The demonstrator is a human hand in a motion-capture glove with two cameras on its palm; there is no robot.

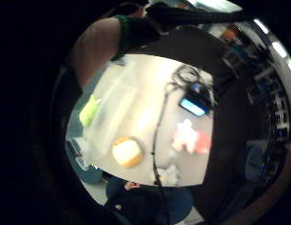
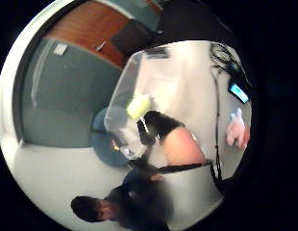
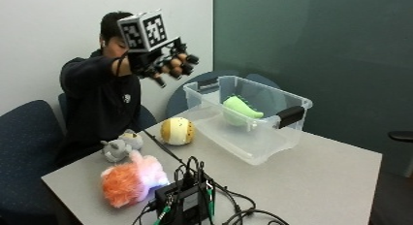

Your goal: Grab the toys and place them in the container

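Hand point(image 3: 169, 65) raised, seemingly empty; green toy point(image 3: 240, 108) inside container point(image 3: 258, 147).

In the outside view the black device point(image 3: 184, 201) and its cables run off the lower edge. The grey plush point(image 3: 121, 146) is partly hidden behind the pink-and-orange plush point(image 3: 132, 180). The green toy point(image 3: 240, 110) shows only through the clear container point(image 3: 255, 148) wall, its lower part hazy. The gloved right hand point(image 3: 169, 65) covers part of the person's face; the bare hand is out of sight. Both palm views are blurred, leaving the toys on the tabletop point(image 3: 323, 181) as smudges of colour.
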